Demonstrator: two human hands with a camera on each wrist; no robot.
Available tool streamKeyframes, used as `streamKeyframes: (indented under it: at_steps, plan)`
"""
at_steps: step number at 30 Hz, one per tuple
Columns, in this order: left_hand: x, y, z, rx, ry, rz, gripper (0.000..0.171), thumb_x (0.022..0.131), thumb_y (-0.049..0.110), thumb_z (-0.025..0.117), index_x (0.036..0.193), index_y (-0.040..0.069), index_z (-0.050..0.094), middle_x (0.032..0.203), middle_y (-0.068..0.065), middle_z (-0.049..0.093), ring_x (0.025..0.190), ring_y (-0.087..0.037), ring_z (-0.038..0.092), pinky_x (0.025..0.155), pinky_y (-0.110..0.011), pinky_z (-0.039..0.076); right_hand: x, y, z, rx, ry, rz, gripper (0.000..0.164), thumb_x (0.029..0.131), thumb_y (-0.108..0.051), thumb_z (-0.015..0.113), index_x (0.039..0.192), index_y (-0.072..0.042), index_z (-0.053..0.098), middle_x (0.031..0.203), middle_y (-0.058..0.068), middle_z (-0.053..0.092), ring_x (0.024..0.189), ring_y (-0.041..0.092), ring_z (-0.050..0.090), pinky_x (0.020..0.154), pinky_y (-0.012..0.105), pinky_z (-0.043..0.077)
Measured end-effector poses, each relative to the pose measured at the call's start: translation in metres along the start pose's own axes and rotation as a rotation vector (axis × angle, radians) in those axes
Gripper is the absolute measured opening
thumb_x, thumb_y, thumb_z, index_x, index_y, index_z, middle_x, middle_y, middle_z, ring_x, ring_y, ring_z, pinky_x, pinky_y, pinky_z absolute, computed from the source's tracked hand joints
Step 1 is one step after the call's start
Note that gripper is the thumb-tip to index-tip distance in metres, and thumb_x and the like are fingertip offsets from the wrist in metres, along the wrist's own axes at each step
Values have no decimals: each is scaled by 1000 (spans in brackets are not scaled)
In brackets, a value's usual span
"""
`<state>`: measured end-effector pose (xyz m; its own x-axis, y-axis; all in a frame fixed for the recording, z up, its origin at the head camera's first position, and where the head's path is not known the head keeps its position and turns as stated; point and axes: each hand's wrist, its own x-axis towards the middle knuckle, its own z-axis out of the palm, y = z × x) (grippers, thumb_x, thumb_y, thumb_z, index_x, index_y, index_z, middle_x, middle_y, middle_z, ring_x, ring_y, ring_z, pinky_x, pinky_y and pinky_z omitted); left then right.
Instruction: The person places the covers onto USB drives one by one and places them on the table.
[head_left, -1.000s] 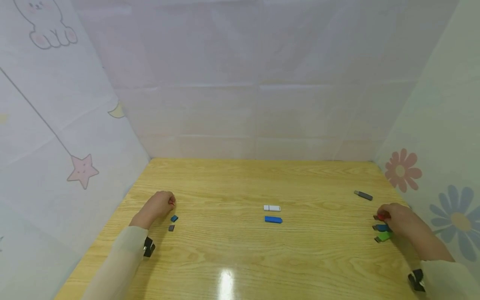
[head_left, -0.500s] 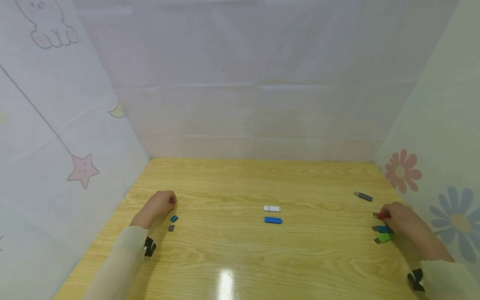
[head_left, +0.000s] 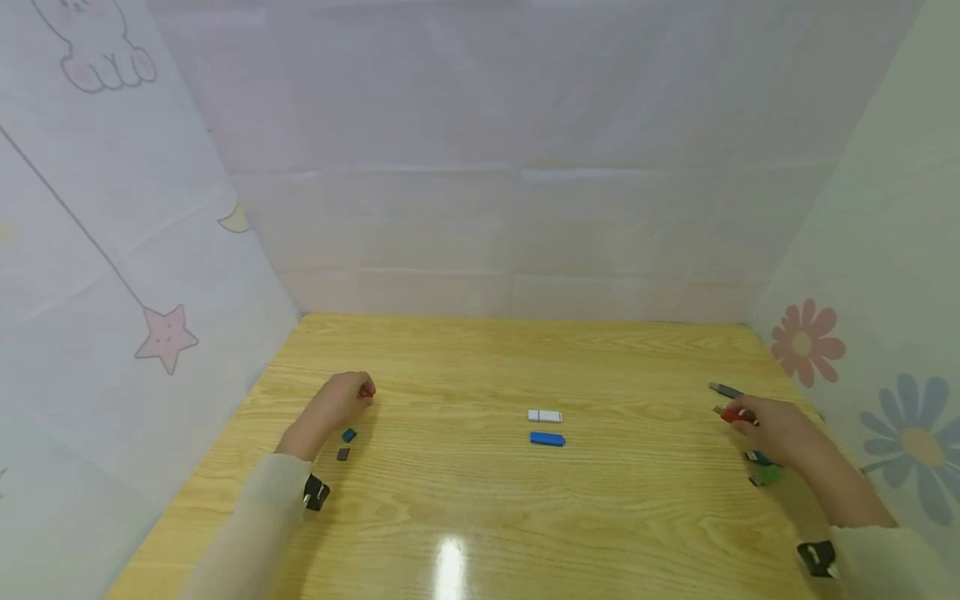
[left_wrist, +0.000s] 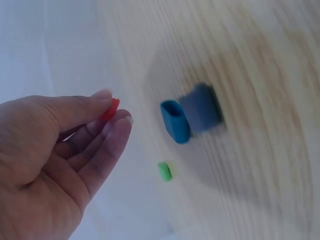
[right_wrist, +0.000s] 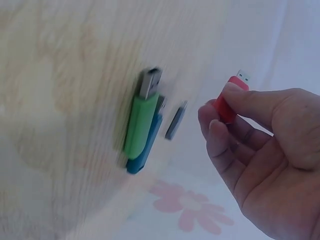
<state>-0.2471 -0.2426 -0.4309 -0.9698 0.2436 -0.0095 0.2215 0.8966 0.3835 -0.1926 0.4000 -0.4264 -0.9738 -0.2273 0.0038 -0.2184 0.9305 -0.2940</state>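
Between thumb and fingertips, my left hand [left_wrist: 65,145] pinches a small red USB stick cap [left_wrist: 111,111] above the table's left side. A blue cap [left_wrist: 176,125], a grey cap [left_wrist: 202,110] and a small green cap [left_wrist: 164,171] lie beside it on the table. On the right, my right hand [right_wrist: 270,145] pinches a red USB stick [right_wrist: 226,111], raised off the table, its metal plug bare and pointing away from the palm. Below that hand lie a green USB stick [right_wrist: 141,122] and a teal-blue one [right_wrist: 142,159], both uncapped, with a grey stick [right_wrist: 175,121] farther back.
Near the middle of the wooden table [head_left: 450,358] lie a white USB stick [head_left: 546,416] and a bright blue one [head_left: 547,439], side by side. Printed cloth walls [head_left: 420,233] rise behind and at both sides of the tabletop.
My right hand has lifted the red USB stick and moved it left and away from the other sticks. My left hand has moved right and slightly back with the red cap.
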Motion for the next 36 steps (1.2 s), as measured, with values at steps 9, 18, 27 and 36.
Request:
streamKeyframes:
  at_steps: [9, 18, 27, 36]
  plan:
    - [4, 20, 6, -34, 7, 30, 16, 90, 10, 62, 105, 5, 63, 98, -4, 63, 89, -20, 60, 75, -36, 51, 5, -17, 7, 53, -13, 1, 20, 88, -9, 61, 106, 0, 60, 87, 12, 64, 62, 17, 52, 55, 33, 42]
    - [12, 36, 19, -67, 35, 83, 13, 89, 10, 63, 101, 7, 64, 94, -1, 64, 86, -16, 60, 72, -33, 51, 9, -31, 10, 72, 16, -44, 14, 87, -9, 64, 99, -3, 63, 85, 5, 64, 69, 15, 52, 59, 34, 44]
    - [17, 56, 28, -87, 15, 70, 12, 89, 10, 64, 100, 9, 65, 94, 1, 64, 83, -13, 59, 69, -29, 49, 15, -50, 12, 64, 31, -83, 10, 87, -7, 62, 96, -2, 65, 81, 2, 63, 65, 12, 47, 58, 30, 41]
    - [18, 74, 32, -42, -11, 135, 15, 89, 13, 64, 103, 9, 65, 94, 2, 64, 83, -12, 58, 71, -30, 50, 19, -64, 20, 106, -13, -89, 12, 89, -8, 61, 98, -2, 65, 85, 5, 64, 66, 12, 48, 59, 29, 41]
